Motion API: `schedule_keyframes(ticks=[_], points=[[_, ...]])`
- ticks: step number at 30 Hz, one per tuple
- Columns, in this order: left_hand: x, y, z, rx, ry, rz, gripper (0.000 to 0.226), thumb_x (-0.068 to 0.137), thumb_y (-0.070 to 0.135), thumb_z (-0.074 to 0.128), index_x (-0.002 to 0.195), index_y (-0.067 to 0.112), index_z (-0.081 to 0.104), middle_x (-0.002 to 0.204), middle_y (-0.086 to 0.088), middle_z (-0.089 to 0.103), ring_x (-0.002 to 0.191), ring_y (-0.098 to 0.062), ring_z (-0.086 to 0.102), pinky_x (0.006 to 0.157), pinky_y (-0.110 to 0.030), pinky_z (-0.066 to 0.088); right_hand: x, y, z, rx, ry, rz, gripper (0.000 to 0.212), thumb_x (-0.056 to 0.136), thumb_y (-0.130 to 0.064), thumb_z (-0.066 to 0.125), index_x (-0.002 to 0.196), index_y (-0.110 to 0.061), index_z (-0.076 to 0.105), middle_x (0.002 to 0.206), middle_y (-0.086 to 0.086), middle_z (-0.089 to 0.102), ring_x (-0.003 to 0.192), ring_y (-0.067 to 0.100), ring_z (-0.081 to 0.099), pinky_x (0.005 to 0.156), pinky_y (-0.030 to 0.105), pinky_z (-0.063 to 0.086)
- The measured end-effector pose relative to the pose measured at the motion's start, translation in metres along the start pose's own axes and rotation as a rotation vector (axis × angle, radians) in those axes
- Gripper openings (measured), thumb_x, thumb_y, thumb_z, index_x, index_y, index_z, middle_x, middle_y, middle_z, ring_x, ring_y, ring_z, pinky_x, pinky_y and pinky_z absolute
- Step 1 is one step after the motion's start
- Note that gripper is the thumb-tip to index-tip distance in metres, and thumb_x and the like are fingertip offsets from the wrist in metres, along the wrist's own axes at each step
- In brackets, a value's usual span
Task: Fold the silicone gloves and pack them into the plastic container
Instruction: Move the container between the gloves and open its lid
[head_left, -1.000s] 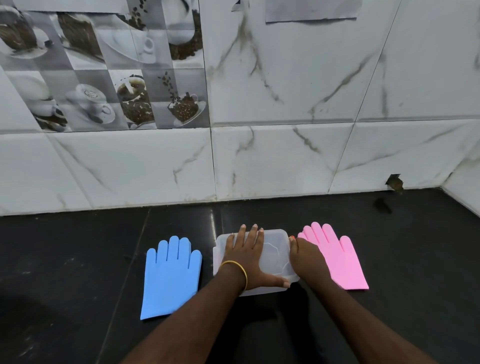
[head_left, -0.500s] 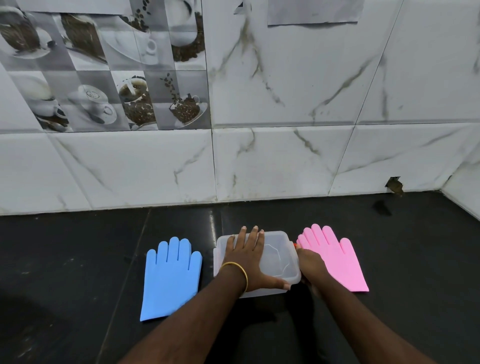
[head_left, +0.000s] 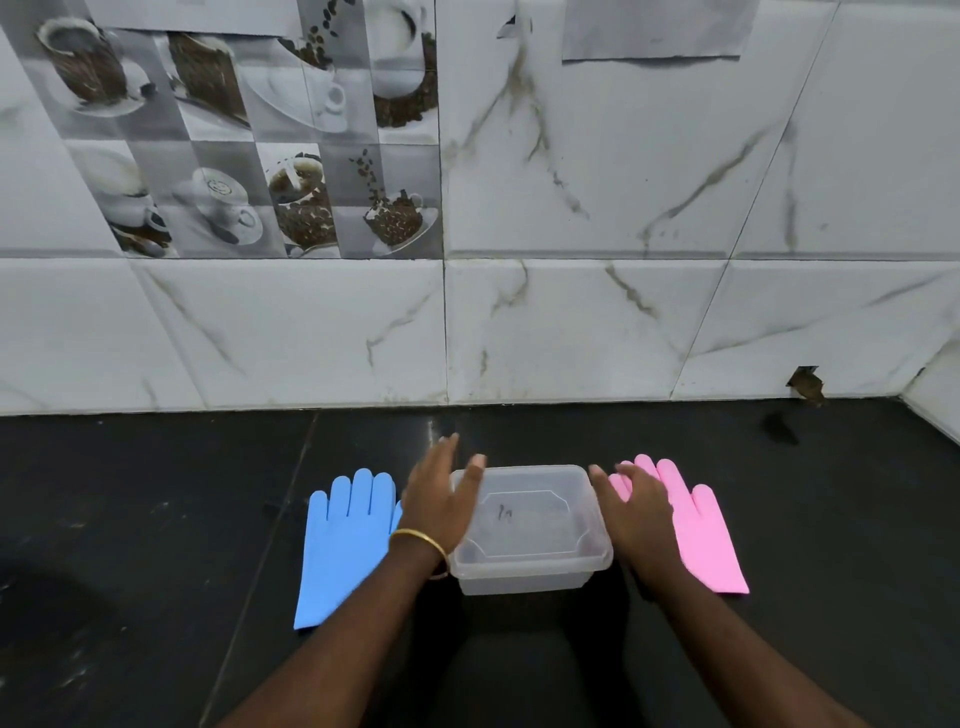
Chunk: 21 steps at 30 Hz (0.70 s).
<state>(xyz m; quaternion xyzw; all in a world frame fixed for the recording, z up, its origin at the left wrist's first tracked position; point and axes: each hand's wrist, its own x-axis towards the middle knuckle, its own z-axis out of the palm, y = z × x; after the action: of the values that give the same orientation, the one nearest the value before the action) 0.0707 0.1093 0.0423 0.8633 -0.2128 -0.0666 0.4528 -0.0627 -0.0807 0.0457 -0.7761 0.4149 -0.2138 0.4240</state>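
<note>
A clear plastic container (head_left: 530, 525) stands on the black counter with its lid on. To its left a blue silicone glove (head_left: 345, 545) lies flat, fingers pointing at the wall. A pink silicone glove (head_left: 698, 535) lies flat to its right. My left hand (head_left: 441, 501) hovers over the container's left edge, blurred, fingers spread and holding nothing; it covers the blue glove's right edge. My right hand (head_left: 631, 506) is just right of the container, fingers apart, over the pink glove's left side.
The black counter (head_left: 156, 519) runs back to a white marble-tiled wall (head_left: 571, 332). A side wall closes the far right corner (head_left: 935, 410). A small hole (head_left: 805, 384) sits low in the wall on the right.
My left hand has lifted off the container's lid and shifted left. My right hand has let go of the container's right edge and moved over the pink glove.
</note>
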Motion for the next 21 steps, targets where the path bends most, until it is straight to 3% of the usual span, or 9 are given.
schedule_keyframes(ticks=[2, 5, 7, 10, 16, 21], points=[[-0.008, -0.015, -0.013, -0.202, 0.046, -0.215, 0.04, 0.097, 0.039, 0.048, 0.132, 0.02, 0.053, 0.134, -0.005, 0.057, 0.12, -0.022, 0.054, 0.102, -0.039, 0.043, -0.003, -0.018, 0.001, -0.118, -0.09, -0.332, 0.072, 0.076, -0.066, 0.066, 0.136, -0.031, 0.048, 0.133, -0.013, 0.047, 0.123, 0.01, 0.045, 0.102, 0.038, 0.041], [-0.024, -0.029, -0.019, -0.341, -0.053, -0.457, 0.023, 0.097, 0.024, 0.045, 0.102, 0.011, 0.063, 0.094, -0.01, 0.071, 0.076, -0.021, 0.063, 0.07, -0.034, 0.051, -0.004, -0.046, 0.019, -0.429, -0.491, -0.603, 0.112, 0.054, -0.086, 0.065, 0.148, -0.05, 0.017, 0.163, -0.011, 0.009, 0.15, 0.019, 0.01, 0.117, 0.05, 0.018], [-0.031, -0.033, -0.018, -0.386, -0.181, -0.562, 0.023, 0.096, 0.019, 0.043, 0.101, 0.012, 0.065, 0.089, -0.009, 0.074, 0.07, -0.02, 0.065, 0.067, -0.033, 0.052, -0.005, -0.058, 0.039, -0.655, -0.649, -0.738, 0.127, 0.044, -0.09, 0.065, 0.147, -0.057, -0.001, 0.164, -0.009, -0.017, 0.15, 0.024, -0.019, 0.117, 0.056, 0.0], [-0.036, -0.036, -0.016, -0.508, -0.288, -0.656, 0.021, 0.094, 0.019, 0.047, 0.1, 0.02, 0.066, 0.083, -0.001, 0.077, 0.073, -0.018, 0.073, 0.075, -0.035, 0.058, -0.005, -0.067, 0.065, -0.872, -0.771, -0.831, 0.135, 0.041, -0.086, 0.069, 0.145, -0.057, -0.011, 0.162, -0.002, -0.026, 0.143, 0.028, -0.035, 0.113, 0.061, -0.014], [-0.032, -0.045, -0.011, -0.558, -0.289, -0.656, 0.015, 0.093, 0.022, 0.054, 0.102, 0.022, 0.067, 0.085, -0.001, 0.078, 0.077, -0.019, 0.074, 0.08, -0.037, 0.059, -0.01, -0.072, 0.088, -1.057, -0.878, -0.754, 0.135, 0.04, -0.084, 0.073, 0.143, -0.059, -0.012, 0.163, 0.008, -0.022, 0.145, 0.034, -0.03, 0.114, 0.066, -0.012], [-0.034, -0.046, -0.007, -0.587, -0.237, -0.679, 0.017, 0.094, 0.012, 0.054, 0.104, 0.017, 0.067, 0.081, -0.005, 0.077, 0.067, -0.017, 0.072, 0.061, -0.028, 0.058, -0.011, -0.074, 0.09, -1.073, -0.814, -0.822, 0.115, 0.047, -0.083, 0.068, 0.142, -0.056, 0.011, 0.159, 0.011, 0.011, 0.146, 0.041, 0.011, 0.113, 0.069, 0.005]])
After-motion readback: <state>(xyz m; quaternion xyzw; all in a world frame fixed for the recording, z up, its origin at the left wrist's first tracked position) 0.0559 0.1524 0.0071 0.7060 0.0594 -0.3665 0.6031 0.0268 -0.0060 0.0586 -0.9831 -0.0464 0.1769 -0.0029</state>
